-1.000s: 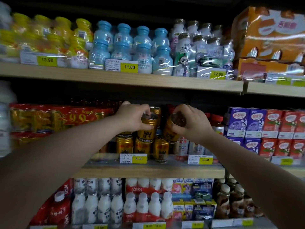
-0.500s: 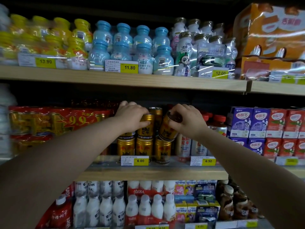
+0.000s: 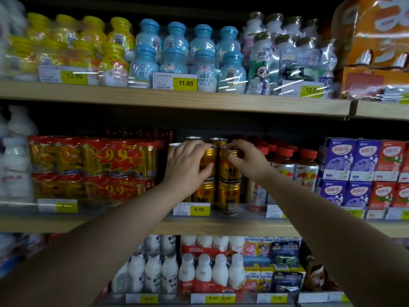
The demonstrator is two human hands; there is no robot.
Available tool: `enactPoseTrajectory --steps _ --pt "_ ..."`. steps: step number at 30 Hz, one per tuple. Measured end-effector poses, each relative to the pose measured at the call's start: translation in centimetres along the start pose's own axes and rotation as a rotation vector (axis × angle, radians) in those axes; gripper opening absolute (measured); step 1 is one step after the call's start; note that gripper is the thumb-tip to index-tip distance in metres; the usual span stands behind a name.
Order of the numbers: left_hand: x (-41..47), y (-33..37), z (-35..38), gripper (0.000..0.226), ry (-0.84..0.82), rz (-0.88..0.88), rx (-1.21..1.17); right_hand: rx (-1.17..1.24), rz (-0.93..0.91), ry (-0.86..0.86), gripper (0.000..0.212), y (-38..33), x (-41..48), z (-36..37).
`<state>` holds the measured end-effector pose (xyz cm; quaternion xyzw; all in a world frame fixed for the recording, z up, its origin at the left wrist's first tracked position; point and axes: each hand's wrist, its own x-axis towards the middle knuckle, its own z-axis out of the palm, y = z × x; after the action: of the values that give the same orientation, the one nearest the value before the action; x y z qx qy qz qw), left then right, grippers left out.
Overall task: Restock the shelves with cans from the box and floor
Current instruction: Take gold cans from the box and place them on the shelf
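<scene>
Three wooden shelves are filling the view, and the middle shelf (image 3: pixel 221 227) is carrying the work. Along its left end, shrink-wrapped red and gold multipacks (image 3: pixel 95 167) are sitting two high; toward its right end, purple and red cartons (image 3: pixel 363 171) are stacked in two rows, with red-capped bottles (image 3: pixel 294 167) standing just beside them. Near the middle of the front edge, gold cans (image 3: pixel 228 197) are standing in two tiers behind a yellow 6.00 price tag (image 3: pixel 192 209). The left hand (image 3: pixel 188 167) is wrapping its fingers and thumb around an upper-tier gold can (image 3: pixel 208 162), gripping its side. The right hand (image 3: pixel 247 160) is closing its fingertips over the rim of the neighbouring upper-tier can (image 3: pixel 229 169), which is standing upright on a lower can. The two held cans are sitting just beside each other, nearly touching. More can tops (image 3: pixel 218 140) are showing behind them.
</scene>
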<state>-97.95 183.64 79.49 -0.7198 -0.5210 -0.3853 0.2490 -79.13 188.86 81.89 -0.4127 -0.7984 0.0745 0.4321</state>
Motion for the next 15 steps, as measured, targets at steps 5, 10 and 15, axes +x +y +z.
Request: enactPoseTrajectory --steps 5,10,15 --pt "-3.1 1.5 2.2 0.049 -0.111 0.057 -0.094 0.168 0.094 0.086 0.057 0.6 -1.1 1.5" --pt "-4.0 2.1 3.5 0.054 -0.218 0.028 -0.152 0.174 0.136 0.123 0.071 1.1 -2.1 2.2" --pt "-4.7 1.7 3.5 0.058 -0.161 0.001 -0.102 0.014 0.097 0.329 0.063 2.1 -4.1 3.7"
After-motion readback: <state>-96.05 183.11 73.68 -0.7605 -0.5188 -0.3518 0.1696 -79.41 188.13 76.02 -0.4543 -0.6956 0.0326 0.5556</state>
